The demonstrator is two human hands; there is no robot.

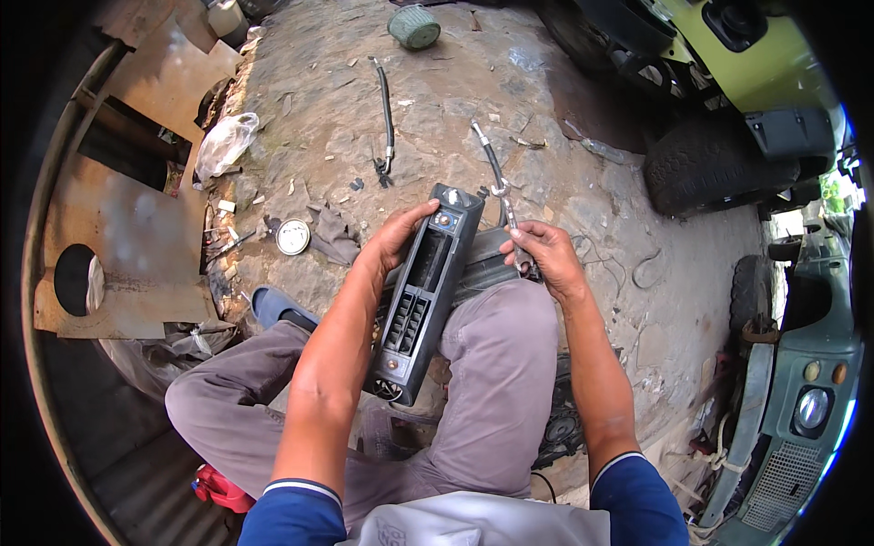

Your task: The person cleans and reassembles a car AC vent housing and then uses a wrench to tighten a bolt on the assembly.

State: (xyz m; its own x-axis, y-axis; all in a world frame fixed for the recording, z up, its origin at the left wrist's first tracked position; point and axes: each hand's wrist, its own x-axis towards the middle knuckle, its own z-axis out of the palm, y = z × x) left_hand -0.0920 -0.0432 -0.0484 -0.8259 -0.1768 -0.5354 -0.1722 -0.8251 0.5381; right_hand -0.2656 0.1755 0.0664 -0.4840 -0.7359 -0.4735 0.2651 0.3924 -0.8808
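My left hand grips the side of a long black plastic housing with vent slats, an open slot and brass-coloured fittings, tilted upright over my legs. My right hand holds the metal end fitting of a dark hose that runs up to a pale metal tip. Another dark hose with metal ends lies on the rough ground ahead. Behind the housing, near my right knee, is a further dark plastic part, partly hidden.
A green cylindrical tub, round tin, cloth and plastic bag lie around me. Rusty sheet panels line the left. At the right stand a yellow-green vehicle with a tyre and a grey-green vehicle front.
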